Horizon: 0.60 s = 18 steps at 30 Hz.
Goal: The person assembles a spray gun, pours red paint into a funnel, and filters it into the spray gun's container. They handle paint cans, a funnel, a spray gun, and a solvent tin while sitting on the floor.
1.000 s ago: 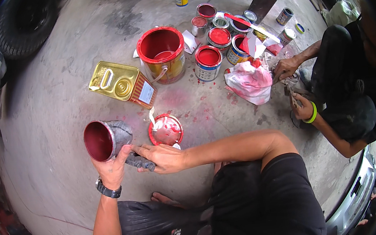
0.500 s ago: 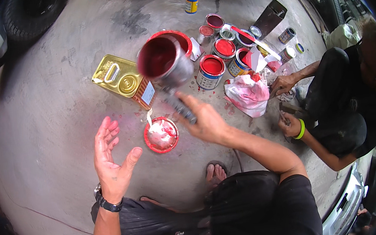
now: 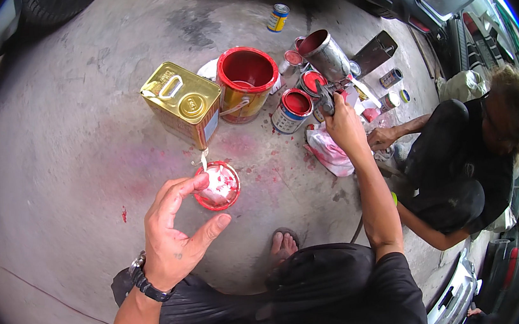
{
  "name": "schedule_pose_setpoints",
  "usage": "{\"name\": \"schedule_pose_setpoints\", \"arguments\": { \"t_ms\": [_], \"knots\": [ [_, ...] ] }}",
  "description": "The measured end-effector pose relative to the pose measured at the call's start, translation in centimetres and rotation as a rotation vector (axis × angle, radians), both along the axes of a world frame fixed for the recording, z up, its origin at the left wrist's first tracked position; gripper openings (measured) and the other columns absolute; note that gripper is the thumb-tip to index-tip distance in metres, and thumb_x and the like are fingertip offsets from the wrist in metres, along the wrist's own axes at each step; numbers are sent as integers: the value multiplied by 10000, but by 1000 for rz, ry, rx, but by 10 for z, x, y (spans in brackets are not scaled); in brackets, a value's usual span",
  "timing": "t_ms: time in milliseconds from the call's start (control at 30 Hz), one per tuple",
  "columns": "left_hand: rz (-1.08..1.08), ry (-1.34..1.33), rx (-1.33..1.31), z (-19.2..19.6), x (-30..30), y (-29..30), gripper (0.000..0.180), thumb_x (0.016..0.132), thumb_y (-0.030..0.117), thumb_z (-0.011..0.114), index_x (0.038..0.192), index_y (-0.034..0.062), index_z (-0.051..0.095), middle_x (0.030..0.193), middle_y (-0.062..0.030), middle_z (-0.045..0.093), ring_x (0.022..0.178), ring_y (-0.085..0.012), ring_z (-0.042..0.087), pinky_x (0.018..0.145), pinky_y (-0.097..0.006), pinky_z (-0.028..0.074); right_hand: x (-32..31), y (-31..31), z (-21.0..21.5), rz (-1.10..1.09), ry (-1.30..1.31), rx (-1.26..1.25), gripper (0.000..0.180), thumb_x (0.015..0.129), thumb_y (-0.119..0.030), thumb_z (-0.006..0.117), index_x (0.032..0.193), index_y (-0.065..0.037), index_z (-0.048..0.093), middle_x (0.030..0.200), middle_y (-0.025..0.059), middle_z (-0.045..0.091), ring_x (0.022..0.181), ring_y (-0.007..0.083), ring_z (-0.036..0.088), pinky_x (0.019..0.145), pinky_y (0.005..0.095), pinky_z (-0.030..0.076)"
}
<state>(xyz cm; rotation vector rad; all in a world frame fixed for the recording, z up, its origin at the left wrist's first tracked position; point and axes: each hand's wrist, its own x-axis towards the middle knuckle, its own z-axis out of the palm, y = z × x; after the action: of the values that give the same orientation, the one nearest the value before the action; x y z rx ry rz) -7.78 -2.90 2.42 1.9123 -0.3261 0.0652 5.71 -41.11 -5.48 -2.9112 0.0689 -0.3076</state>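
My right hand (image 3: 344,128) grips the spray gun (image 3: 327,64) by its handle, cup upright at one o'clock above the small cans (image 3: 297,108). My left hand (image 3: 175,232) hangs open over the lid (image 3: 217,186). I'd keep that cup level.

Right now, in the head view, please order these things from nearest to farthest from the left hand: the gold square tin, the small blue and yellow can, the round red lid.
From the left hand:
1. Round red lid, on the floor just beyond the fingers.
2. Gold square tin, farther ahead, beside the big red bucket.
3. Small blue and yellow can, far ahead, to the right.
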Motion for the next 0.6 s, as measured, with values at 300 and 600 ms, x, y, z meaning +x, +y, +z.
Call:
{"name": "schedule_pose_setpoints", "arguments": {
  "t_ms": [300, 600],
  "knots": [
    [42, 14, 10, -3, -1, 8, 552, 815, 267, 839, 1239, -14, 623, 1153, -118, 647, 1089, -218, 624, 973, -351, 471, 29, 34, -1, -111, 57, -246, 528, 927, -134, 569, 1376, 92, 408, 1132, 350, 587, 806, 436, 706, 704, 461, 595],
    [28, 62, 18, -9, 8, 3, 552, 816, 264, 838, 1241, -15, 624, 1150, -115, 651, 1093, -217, 628, 973, -355, 472, 44, 37, -42, -111, 42, -444, 520, 938, -107, 495, 1392, 128, 402, 1109, 319, 581, 789, 338, 735, 580, 362, 609]
  ]
}}
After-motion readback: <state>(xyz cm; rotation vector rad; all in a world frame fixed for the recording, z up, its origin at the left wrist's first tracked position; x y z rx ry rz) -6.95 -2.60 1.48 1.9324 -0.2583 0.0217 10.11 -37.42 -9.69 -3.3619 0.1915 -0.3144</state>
